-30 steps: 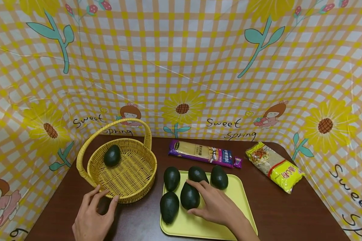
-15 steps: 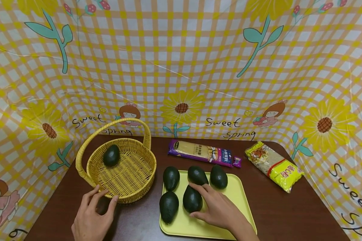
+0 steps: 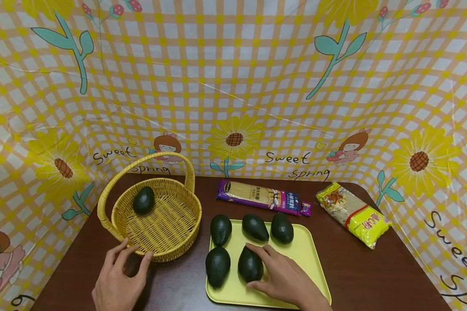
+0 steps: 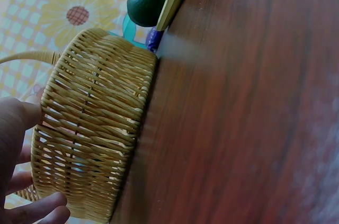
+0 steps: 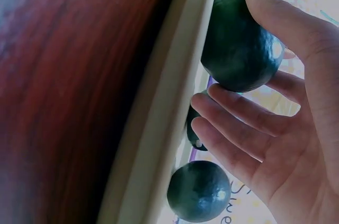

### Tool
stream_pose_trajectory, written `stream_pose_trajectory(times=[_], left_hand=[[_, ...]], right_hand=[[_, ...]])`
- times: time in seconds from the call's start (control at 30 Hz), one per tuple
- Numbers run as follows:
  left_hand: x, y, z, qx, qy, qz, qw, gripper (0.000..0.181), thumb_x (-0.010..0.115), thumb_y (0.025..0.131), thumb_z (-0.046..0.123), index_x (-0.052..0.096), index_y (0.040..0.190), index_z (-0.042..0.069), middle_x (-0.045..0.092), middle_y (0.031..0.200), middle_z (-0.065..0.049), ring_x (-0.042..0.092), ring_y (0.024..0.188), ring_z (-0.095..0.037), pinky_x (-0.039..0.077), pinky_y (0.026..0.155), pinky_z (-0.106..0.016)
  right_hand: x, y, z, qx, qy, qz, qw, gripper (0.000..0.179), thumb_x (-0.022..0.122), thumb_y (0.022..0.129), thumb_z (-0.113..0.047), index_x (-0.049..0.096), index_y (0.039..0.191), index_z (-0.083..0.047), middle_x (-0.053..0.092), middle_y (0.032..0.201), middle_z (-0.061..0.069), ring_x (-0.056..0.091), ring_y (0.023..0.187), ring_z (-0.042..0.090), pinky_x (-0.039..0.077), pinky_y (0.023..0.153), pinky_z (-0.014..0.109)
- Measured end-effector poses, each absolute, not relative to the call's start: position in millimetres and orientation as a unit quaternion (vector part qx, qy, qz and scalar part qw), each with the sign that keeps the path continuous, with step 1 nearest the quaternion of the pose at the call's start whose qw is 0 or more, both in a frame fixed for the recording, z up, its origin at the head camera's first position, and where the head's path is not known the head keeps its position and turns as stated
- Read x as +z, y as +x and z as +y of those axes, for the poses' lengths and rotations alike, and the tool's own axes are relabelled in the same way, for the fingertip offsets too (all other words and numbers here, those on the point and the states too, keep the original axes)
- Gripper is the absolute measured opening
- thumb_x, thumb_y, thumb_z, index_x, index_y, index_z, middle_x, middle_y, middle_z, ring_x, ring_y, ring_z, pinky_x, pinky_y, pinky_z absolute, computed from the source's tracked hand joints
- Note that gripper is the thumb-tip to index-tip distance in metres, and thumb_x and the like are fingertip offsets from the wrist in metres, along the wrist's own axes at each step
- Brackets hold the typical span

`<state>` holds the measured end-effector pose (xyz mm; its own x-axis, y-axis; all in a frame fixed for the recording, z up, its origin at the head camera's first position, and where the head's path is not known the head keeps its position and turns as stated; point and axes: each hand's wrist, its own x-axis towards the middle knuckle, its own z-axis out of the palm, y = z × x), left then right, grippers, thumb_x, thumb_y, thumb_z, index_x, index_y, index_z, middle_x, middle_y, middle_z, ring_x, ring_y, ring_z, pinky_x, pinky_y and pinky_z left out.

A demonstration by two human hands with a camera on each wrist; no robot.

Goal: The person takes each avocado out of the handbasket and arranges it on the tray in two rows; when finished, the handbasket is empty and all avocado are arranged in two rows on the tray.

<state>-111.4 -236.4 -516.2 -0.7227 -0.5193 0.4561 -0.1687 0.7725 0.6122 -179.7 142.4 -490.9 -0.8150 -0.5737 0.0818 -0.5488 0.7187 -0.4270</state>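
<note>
My right hand (image 3: 280, 272) holds a dark green avocado (image 3: 250, 265) between thumb and fingers, low over the yellow tray (image 3: 295, 285). In the right wrist view that avocado (image 5: 241, 44) lies between the thumb and the fingertips. Several other avocados sit on the tray, one (image 3: 218, 267) just left of the held one and another (image 3: 255, 227) behind it. At left, my left hand (image 3: 120, 276) touches the front rim of a yellow wicker basket (image 3: 167, 255), fingers spread. Inside the basket lies one avocado (image 3: 143, 201).
A purple pasta packet (image 3: 260, 198) lies behind the tray, and a yellow-ended noodle bag (image 3: 354, 216) lies to the back right. The basket's tall handle (image 3: 144, 162) arches over its far left side. A checked cloth (image 3: 233, 77) hangs around the brown table (image 3: 373, 276).
The right hand and its avocado have shifted slightly toward the front and right of the tray, away from the avocado behind. The left hand has stayed at the basket.
</note>
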Motion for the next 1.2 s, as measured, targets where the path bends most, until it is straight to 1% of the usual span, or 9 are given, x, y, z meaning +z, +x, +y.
stream_pose_trajectory(times=[0.23, 0.47, 0.67, 0.83, 0.9, 1.03, 1.13, 1.2], left_hand=[[-516.8, -111.5, -237.0, -0.275, 0.195, -0.887, 0.315, 0.04, 0.093, 0.086, 0.039, 0.083, 0.117, 0.017, 0.069, 0.136, -0.008, 0.072, 0.086, -0.037, 0.055, 0.057, -0.055], [-516.7, -112.0, -237.2, -0.272, 0.195, -0.889, 0.313, 0.041, 0.093, 0.086, 0.039, 0.083, 0.117, 0.016, 0.069, 0.136, -0.008, 0.071, 0.086, -0.036, 0.055, 0.057, -0.054], [-516.3, -111.9, -237.3, -0.273, 0.195, -0.888, 0.313, 0.04, 0.093, 0.085, 0.039, 0.083, 0.117, 0.017, 0.069, 0.136, -0.007, 0.07, 0.081, -0.033, 0.054, 0.055, -0.049], [-516.4, -111.7, -236.8, -0.273, 0.194, -0.888, 0.316, 0.039, 0.093, 0.085, 0.039, 0.083, 0.117, 0.018, 0.069, 0.136, -0.006, 0.071, 0.079, -0.032, 0.055, 0.056, -0.047], [-516.3, -111.8, -237.1, -0.273, 0.192, -0.888, 0.317, 0.039, 0.094, 0.086, 0.038, 0.083, 0.117, 0.018, 0.069, 0.136, -0.006, 0.071, 0.079, -0.032, 0.056, 0.056, -0.047], [-516.5, -112.1, -238.1, -0.274, 0.19, -0.888, 0.316, 0.039, 0.093, 0.086, 0.039, 0.083, 0.117, 0.018, 0.069, 0.135, -0.007, 0.071, 0.079, -0.032, 0.055, 0.055, -0.047], [-516.7, -112.2, -238.6, -0.275, 0.192, -0.889, 0.311, 0.04, 0.093, 0.086, 0.039, 0.083, 0.117, 0.018, 0.069, 0.136, -0.007, 0.07, 0.079, -0.032, 0.054, 0.054, -0.047], [-517.2, -112.0, -238.7, -0.276, 0.194, -0.889, 0.31, 0.04, 0.093, 0.086, 0.039, 0.083, 0.117, 0.017, 0.069, 0.136, -0.007, 0.071, 0.079, -0.032, 0.054, 0.054, -0.047]], right_hand=[[-491.9, -177.9, 145.0, -0.209, -0.304, 0.929, 0.016, 0.089, 0.089, 0.085, -0.059, 0.054, 0.158, -0.021, 0.067, 0.126, 0.005, 0.07, 0.094, 0.013, 0.06, 0.07, 0.037], [-491.0, -178.3, 147.7, -0.209, -0.305, 0.929, 0.012, 0.095, 0.087, 0.083, -0.065, 0.052, 0.16, -0.023, 0.069, 0.126, 0.004, 0.072, 0.098, 0.016, 0.061, 0.071, 0.039], [-490.2, -178.7, 149.8, -0.21, -0.301, 0.93, 0.015, 0.095, 0.085, 0.083, -0.069, 0.051, 0.161, -0.027, 0.068, 0.129, 0.007, 0.073, 0.099, 0.019, 0.061, 0.07, 0.039], [-490.3, -179.6, 150.4, -0.208, -0.302, 0.931, 0.011, 0.096, 0.084, 0.081, -0.071, 0.053, 0.159, -0.023, 0.067, 0.137, 0.012, 0.074, 0.109, 0.027, 0.062, 0.072, 0.043], [-489.1, -180.1, 150.5, -0.207, -0.303, 0.93, 0.007, 0.096, 0.084, 0.081, -0.071, 0.053, 0.159, -0.024, 0.066, 0.139, 0.012, 0.073, 0.112, 0.029, 0.063, 0.073, 0.044], [-485.2, -181.5, 149.4, -0.202, -0.309, 0.929, -0.003, 0.093, 0.084, 0.082, -0.07, 0.054, 0.158, -0.026, 0.065, 0.141, 0.011, 0.074, 0.109, 0.027, 0.062, 0.071, 0.042], [-481.4, -183.2, 147.5, -0.194, -0.319, 0.928, -0.02, 0.091, 0.083, 0.084, -0.069, 0.054, 0.158, -0.026, 0.066, 0.141, 0.008, 0.074, 0.105, 0.024, 0.061, 0.071, 0.04], [-478.8, -185.1, 145.7, -0.188, -0.325, 0.926, -0.032, 0.091, 0.085, 0.084, -0.067, 0.054, 0.158, -0.025, 0.066, 0.142, 0.006, 0.075, 0.105, 0.023, 0.061, 0.072, 0.04]])
